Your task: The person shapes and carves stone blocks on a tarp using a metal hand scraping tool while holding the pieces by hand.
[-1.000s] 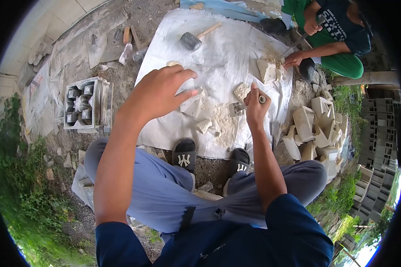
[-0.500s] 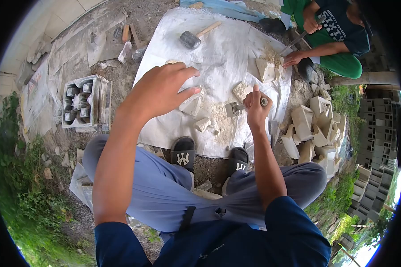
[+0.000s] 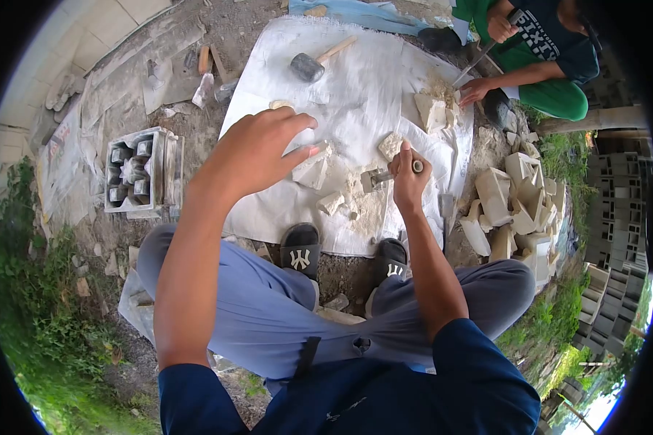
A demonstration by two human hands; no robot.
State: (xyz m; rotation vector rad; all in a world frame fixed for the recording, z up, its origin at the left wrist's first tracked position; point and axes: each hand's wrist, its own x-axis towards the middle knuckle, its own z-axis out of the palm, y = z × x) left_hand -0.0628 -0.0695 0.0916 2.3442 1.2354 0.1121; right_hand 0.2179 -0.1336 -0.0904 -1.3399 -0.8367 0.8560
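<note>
My left hand [image 3: 261, 152] hovers over the white sheet [image 3: 268, 210] with thumb and fingers apart, holding nothing. Just beyond its thumb lies a chunk of pale stone-like block [image 3: 312, 172]. My right hand [image 3: 411, 181] is wrapped round a short-handled tool with a flat metal head [image 3: 372, 180]; the round handle end sticks out beside the thumb. The head is over pale crumbs and powder [image 3: 366, 210], and I cannot tell whether it touches them. A rough pale piece [image 3: 391, 146] lies just above it, and a smaller chunk [image 3: 331, 203] is to its lower left.
A mallet [image 3: 308, 67] with a wooden handle lies at the sheet's far side. Top right, another person's hand [image 3: 476, 91] is beside a broken block [image 3: 432, 113]. Broken blocks [image 3: 522, 199] are piled at right. A metal mould [image 3: 133, 170] stands at left.
My right hand has shifted slightly left with the tool, whose head now sits a little further left over the crumbs. My left hand stays almost still. The other person's upper hand has moved slightly left.
</note>
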